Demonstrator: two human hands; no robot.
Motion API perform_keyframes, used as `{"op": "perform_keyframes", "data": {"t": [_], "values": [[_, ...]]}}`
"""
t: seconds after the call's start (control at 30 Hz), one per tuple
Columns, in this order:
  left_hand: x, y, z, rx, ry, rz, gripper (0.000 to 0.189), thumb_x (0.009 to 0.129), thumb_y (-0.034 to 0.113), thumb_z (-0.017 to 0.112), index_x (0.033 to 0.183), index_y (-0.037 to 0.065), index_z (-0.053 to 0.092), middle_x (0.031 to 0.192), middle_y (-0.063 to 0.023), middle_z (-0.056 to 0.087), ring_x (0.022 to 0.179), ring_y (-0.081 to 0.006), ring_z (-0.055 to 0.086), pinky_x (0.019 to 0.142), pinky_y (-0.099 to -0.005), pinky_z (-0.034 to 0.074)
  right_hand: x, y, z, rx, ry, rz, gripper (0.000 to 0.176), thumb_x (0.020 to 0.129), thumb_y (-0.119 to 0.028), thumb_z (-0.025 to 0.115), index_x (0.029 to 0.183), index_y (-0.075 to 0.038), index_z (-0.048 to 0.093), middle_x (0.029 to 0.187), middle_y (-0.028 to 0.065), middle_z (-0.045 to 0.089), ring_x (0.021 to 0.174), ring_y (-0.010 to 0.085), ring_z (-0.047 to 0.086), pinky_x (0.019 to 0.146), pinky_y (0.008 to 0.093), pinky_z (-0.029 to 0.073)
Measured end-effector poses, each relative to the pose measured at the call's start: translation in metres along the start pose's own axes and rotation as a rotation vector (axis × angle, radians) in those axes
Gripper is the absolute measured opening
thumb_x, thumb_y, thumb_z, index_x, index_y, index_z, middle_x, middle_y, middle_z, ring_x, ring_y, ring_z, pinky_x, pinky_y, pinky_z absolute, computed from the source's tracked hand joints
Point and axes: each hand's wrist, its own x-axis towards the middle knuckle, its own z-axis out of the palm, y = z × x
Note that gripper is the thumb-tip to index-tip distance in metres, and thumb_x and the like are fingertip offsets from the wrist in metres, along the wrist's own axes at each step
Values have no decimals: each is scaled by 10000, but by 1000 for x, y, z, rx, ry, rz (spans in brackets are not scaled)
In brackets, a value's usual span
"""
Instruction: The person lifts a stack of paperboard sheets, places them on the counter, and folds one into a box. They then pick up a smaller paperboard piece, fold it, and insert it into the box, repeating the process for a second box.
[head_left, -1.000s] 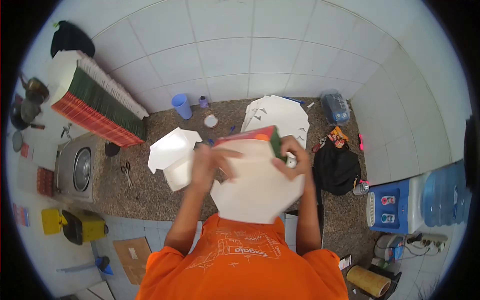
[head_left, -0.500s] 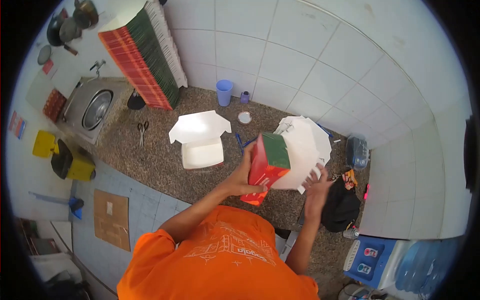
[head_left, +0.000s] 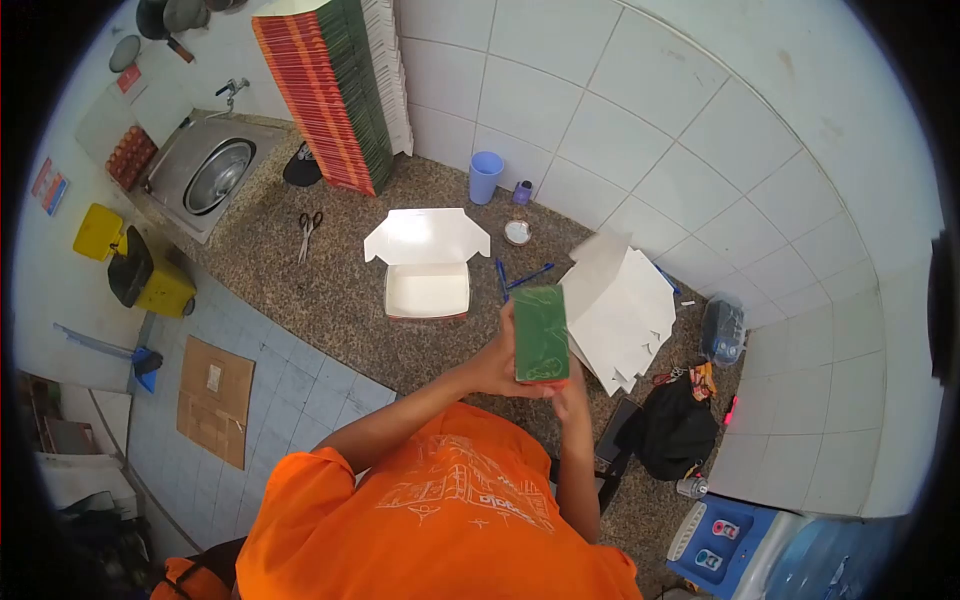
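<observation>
Head view looks down on a person in an orange shirt standing at a speckled stone bench (head_left: 330, 310). Both hands are brought together on a green box (head_left: 541, 335), held in the air just in front of the open white box (head_left: 427, 290), with its green face turned up and a red edge showing at its near end. The left hand (head_left: 495, 365) wraps the box's left side, thumb along the edge, which seems to keep it square. The right hand (head_left: 572, 393) comes up from below and appears to prop the near end.

A fanned pile of white blanks (head_left: 625, 300) lies just right of the open white box, likely so that single sheets lift off easily. A tall stack of printed cartons (head_left: 335, 90) leans on the wall well behind and left of it, with scissors (head_left: 308, 228) to its left and a blue cup (head_left: 485, 177) behind it.

The right hand's fingers are hidden behind the green box, so whether they pinch it or only bear it cannot be told. The box's underside is hidden too.
</observation>
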Motion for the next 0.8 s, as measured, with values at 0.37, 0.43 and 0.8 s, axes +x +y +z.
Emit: {"op": "perform_keyframes", "data": {"t": [0.37, 0.43, 0.8], "values": [[-135, -69, -219, 872, -98, -488, 249, 837, 182, 771, 1073, 104, 772, 1331, -148, 625, 1267, -377, 560, 1046, -453, 482, 174, 34, 98, -890, -320, -316, 411, 844, -307, 787, 1157, -46, 735, 1039, 188, 752, 943, 297, 729, 867, 405, 538], [-134, -72, -192, 955, -85, -239, 104, 836, 121, 773, 935, 100, 796, 1157, -125, 680, 1153, -361, 612, 970, -445, 520, 198, 51, 125, -883, -351, -323, 402, 810, -276, 804, 1135, -46, 744, 1061, 193, 752, 961, 335, 728, 866, 422, 544], [-130, -51, -142, 901, 154, -278, 182, 793, 227, 851, 821, 67, 768, 888, -63, 697, 906, -284, 624, 815, -423, 531, 231, 71, 129, -1547, -245, -554, 363, 835, -80, 748, 1156, -24, 587, 1088, 185, 667, 975, 402, 693, 822, 520, 564]]}}
